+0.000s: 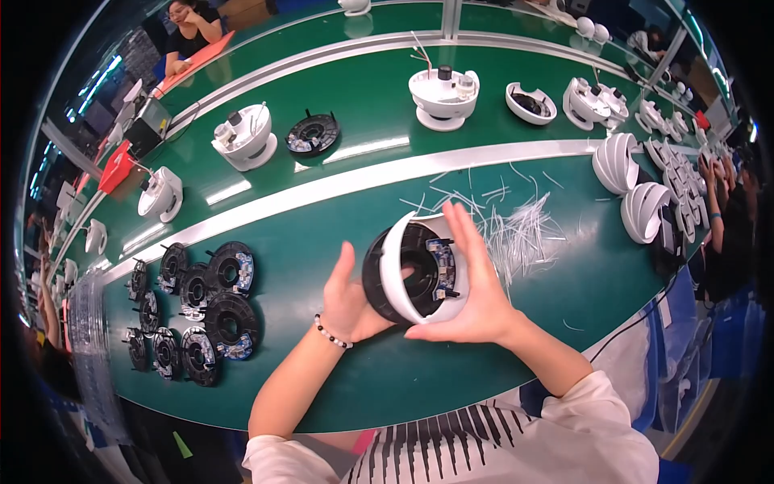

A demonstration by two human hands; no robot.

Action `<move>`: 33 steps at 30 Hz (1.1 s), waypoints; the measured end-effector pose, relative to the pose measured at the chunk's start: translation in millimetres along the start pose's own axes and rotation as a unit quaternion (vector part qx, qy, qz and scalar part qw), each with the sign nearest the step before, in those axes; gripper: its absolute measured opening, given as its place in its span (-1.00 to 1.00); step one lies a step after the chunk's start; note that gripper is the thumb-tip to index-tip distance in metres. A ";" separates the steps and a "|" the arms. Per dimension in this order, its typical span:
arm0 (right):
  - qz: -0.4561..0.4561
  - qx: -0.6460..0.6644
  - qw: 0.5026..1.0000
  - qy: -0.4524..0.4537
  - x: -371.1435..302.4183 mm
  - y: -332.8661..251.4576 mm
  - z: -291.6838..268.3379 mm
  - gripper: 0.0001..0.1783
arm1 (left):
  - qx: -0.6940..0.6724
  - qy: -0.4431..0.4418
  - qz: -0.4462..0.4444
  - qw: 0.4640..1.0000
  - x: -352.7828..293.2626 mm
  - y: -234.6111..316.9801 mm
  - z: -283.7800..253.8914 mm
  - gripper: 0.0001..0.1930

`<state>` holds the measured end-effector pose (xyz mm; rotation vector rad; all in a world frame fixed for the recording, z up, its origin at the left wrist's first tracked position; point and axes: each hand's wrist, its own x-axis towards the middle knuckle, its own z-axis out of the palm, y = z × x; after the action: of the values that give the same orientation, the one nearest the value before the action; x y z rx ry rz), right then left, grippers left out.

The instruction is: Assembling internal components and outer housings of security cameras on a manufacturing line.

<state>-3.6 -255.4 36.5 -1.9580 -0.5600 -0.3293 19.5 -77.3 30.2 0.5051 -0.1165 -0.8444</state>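
Note:
Above the near middle of the bench I hold a white curved plastic shell (pixel 394 270) together with a black ring-shaped part (pixel 376 278) that carries a small blue circuit board (pixel 444 270). My right hand (pixel 484 298) grips the shell from the right, fingers along its far side and thumb at its lower edge. From the left, my left hand (pixel 352 302) supports the black part, its thumb raised and apart. The other left fingers pass behind the part, mostly hidden; some skin shows through its central hole.
Several black ring parts with boards (pixel 230 323) lie at left. White thin strips (pixel 524 238) are scattered right of centre, with stacked white shells (pixel 642 211) beyond. White assemblies (pixel 442 97) stand on the green conveyor (pixel 363 89) behind a metal rail (pixel 347 181). Other people sit farther off.

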 end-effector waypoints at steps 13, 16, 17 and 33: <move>-0.068 -0.052 0.996 -0.036 3.0 -5.3 1.2 0.27 | -0.053 0.126 0.057 0.989 12.8 -11.1 -2.8 -0.50; -0.077 -0.051 0.995 -0.032 3.8 -4.0 2.8 0.26 | -0.047 0.152 0.066 0.985 12.1 -11.4 2.0 -0.50; -0.076 -0.049 0.995 -0.041 4.5 -2.0 2.2 0.26 | -0.043 0.139 0.063 0.987 11.7 -11.1 1.0 -0.51; -0.061 -0.089 0.987 -0.119 2.7 -1.0 5.6 0.21 | -0.033 0.149 0.080 0.985 2.8 -20.5 -5.3 -0.42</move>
<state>-1.9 -249.3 36.0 -2.1552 -0.8324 -0.2284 8.8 -88.8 15.6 0.5466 0.1438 -0.6054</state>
